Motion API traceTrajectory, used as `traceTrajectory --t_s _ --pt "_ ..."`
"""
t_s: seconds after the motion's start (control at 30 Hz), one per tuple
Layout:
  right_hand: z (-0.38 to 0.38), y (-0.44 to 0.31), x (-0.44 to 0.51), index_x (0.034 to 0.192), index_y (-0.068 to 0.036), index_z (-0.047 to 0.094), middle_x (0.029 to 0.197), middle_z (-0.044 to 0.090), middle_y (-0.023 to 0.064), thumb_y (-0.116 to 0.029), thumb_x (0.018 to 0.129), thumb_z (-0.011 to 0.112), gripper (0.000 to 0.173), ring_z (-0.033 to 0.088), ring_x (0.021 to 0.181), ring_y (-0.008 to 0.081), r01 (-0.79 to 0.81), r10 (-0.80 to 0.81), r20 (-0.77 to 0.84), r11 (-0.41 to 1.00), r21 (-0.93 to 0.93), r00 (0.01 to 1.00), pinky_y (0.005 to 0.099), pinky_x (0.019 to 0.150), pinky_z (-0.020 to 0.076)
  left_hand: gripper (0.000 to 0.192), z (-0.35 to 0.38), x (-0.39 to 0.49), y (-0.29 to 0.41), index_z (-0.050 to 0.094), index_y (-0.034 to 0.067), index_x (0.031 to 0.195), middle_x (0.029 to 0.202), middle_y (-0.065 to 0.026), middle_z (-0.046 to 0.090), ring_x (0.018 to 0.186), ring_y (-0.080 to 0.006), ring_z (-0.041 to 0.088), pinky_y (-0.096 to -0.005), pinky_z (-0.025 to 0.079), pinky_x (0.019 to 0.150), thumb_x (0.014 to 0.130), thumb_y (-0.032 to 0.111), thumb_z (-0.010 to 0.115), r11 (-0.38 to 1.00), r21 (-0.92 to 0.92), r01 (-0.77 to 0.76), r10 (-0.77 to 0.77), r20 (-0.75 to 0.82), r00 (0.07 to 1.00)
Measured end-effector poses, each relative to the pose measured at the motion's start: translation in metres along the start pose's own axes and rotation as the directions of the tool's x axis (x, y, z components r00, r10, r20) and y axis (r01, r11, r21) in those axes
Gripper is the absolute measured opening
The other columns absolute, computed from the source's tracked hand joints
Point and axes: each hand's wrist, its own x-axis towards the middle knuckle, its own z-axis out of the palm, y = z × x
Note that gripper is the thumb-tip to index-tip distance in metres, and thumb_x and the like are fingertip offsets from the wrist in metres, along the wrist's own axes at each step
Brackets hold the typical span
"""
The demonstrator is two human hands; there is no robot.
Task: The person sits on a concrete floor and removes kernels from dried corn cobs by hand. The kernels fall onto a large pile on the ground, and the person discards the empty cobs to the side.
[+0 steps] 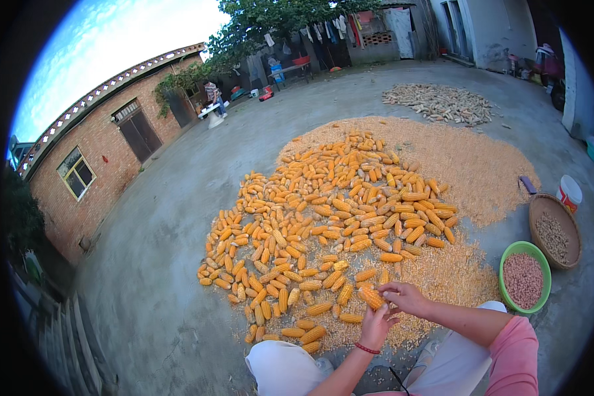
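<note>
An orange corn cob (371,298) is held by my left hand (376,325), which wears a red beaded bracelet at the wrist. My right hand (407,298) touches the cob's upper right side with its fingers; whether it grips the cob or only rests on it, I cannot tell. Beyond both hands spreads a large heap of unshelled corn cobs (326,203) on the concrete ground. Loose corn kernels (440,272) lie around and under the nearest cobs, to the right of my hands and by my feet.
At right stand a green basin (547,287) of pinkish kernels or nuts, a woven basket (537,208) and a white bucket (570,190). Farther off lie a broad kernel layer (475,158) and a pile of pale cobs (440,101). A person (213,94) stands by a white table at far left.
</note>
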Motion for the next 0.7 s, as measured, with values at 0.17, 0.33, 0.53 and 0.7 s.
traceTrajectory --t_s 0.17,0.33,0.53,0.7 --pt "0.002 0.016 0.015 0.118 -0.001 0.057 0.105 0.063 0.0126 -0.027 0.089 0.058 0.039 0.061 0.096 0.0198 0.272 -0.301 0.020 0.829 -0.489 0.953 0.0319 0.081 0.0498 0.033 -0.024 0.008 -0.009 0.042 0.008 0.122 0.092 -0.0038 0.058 0.079 -0.0138 0.061 -0.0263 0.051 0.064 0.090 0.011 0.051 0.992 0.120 -0.042 0.057 -0.121 0.991" --pt "0.011 0.005 0.019 0.127 0.001 0.047 0.096 0.062 0.0136 -0.035 0.086 0.062 0.056 0.060 0.089 0.0202 0.252 -0.310 -0.099 0.890 -0.380 0.945 0.0314 0.079 0.0485 0.023 -0.025 0.007 0.000 0.052 0.005 0.106 0.077 -0.0013 0.055 0.066 -0.0067 0.053 -0.0235 0.043 0.054 0.085 0.009 0.060 0.728 0.638 -0.253 0.396 -0.089 0.914" --pt "0.011 -0.009 0.015 0.126 -0.001 0.046 0.093 0.058 0.0080 -0.037 0.085 0.064 0.058 0.055 0.083 0.0152 -0.047 0.044 -0.044 0.997 -0.067 0.998 0.0282 0.071 0.0466 0.014 -0.018 -0.005 -0.001 0.054 0.004 0.096 0.071 0.0008 0.050 0.060 -0.0076 0.048 -0.0237 0.039 0.052 0.088 0.013 0.061 0.975 0.219 0.041 -0.017 -0.111 0.994" --pt "0.004 -0.024 0.013 0.117 -0.007 0.048 0.091 0.057 0.0046 -0.038 0.085 0.065 0.048 0.052 0.079 0.0116 -0.086 0.115 -0.132 0.974 0.208 0.984 0.0264 0.064 0.0445 0.017 -0.015 -0.009 0.009 0.051 0.007 0.088 0.064 0.0019 0.040 0.054 -0.0083 0.039 -0.0244 0.034 0.049 0.096 0.022 0.049 0.985 -0.072 0.154 -0.150 0.060 0.987"
